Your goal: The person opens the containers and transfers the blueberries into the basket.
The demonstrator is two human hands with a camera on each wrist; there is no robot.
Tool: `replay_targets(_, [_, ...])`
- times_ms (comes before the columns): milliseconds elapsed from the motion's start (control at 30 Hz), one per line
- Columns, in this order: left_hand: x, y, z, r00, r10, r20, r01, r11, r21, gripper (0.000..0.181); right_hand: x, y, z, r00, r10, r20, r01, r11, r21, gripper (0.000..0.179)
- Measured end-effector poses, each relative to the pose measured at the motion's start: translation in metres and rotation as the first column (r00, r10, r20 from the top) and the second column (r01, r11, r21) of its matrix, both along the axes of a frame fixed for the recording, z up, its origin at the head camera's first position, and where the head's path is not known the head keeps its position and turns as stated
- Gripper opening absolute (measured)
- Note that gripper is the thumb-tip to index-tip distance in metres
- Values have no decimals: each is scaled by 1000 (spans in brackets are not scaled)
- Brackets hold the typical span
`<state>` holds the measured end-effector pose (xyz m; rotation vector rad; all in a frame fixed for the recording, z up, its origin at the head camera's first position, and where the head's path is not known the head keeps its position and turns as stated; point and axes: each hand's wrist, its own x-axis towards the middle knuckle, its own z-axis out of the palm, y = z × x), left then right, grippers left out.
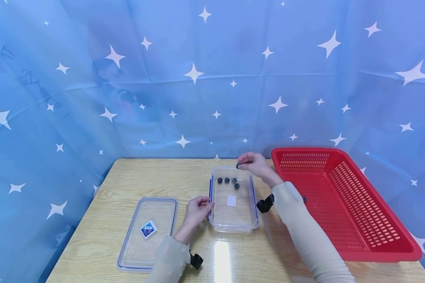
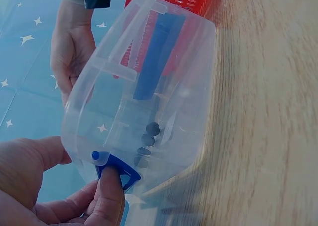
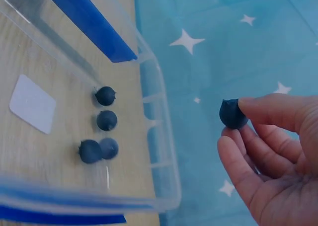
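Observation:
My right hand point(image 1: 257, 165) pinches a blueberry point(image 3: 232, 113) between thumb and fingers. It is by the far right corner of a clear plastic container point(image 1: 233, 218) with blue side clips. On the container's floor several blueberries point(image 3: 106, 120) lie near its far end, with a white square point(image 1: 231, 201) in front of them. At the container's left side, my left hand point(image 1: 195, 212) grips the edge. In the left wrist view its thumb and fingers are at the wall and a blue clip point(image 2: 119, 167).
Left of the container lies a clear lid point(image 1: 159, 212) with a blue seal and a blue label. A large red basket point(image 1: 343, 220) stands on the right, a dark round thing point(image 1: 304, 199) partly hidden in it by the right sleeve. A starry blue curtain point(image 1: 233, 110) hangs behind the wooden table point(image 1: 92, 220).

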<state>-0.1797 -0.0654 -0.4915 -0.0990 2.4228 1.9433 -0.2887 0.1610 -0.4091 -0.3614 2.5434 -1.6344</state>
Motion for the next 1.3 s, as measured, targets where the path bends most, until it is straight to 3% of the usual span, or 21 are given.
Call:
replay_targets(200, [1,1,0,1000,3,7,-3,1000,-1,26,2,15,4,999,-7,-37,8,1000,27,23])
replay_targets(567, [1,1,0,1000,4,8,-4,1000,16,27,14,49,19,997,-66,-24,69,991,114,24])
replay_targets(1033, [1,1,1,1000,2,16,-2,1000,27,28,26,102,24,992,-121,-33,124,988,97,36])
replay_targets(1300, [1,1,0,1000,5,20,-6,1000,26,29,38,126,31,990,-130,-48,132,991,37,36])
